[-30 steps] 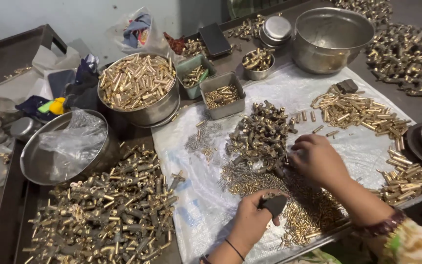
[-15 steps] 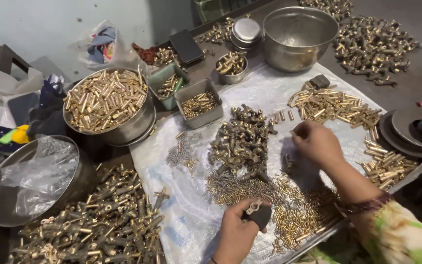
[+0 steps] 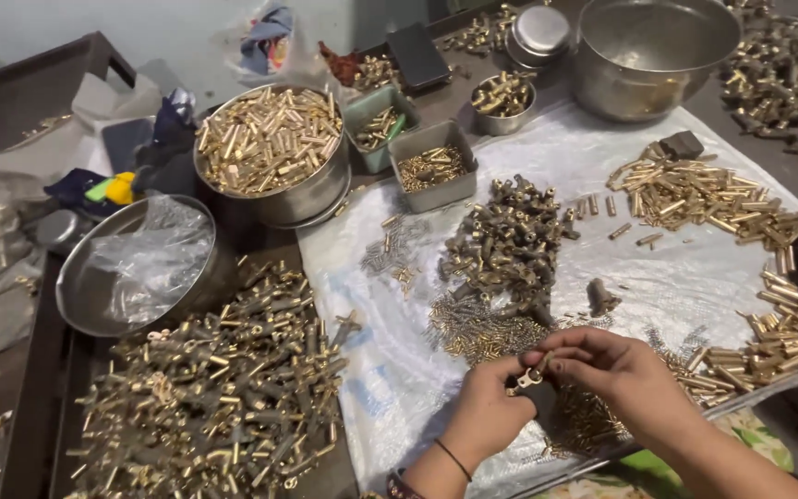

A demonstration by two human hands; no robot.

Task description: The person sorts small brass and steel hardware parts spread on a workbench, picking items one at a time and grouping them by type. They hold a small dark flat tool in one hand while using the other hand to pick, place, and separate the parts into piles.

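Observation:
My left hand grips a small dark block with a little metal piece on its top. My right hand has come against it, fingertips pinching a small brass part at the block's top. Both hands hover over the white plastic sheet, just in front of a pile of dark brass fittings and a patch of tiny brass pins. A heap of brass tubes lies at the right on the sheet.
A steel pot of brass tubes stands at the back left. A steel bowl lined with clear plastic sits left, a heap of assembled fittings in front of it. Small grey trays and a large steel bowl stand behind.
My right hand has moved from the parts pile back to my left hand and now meets the dark block. The view has shifted closer over the sheet.

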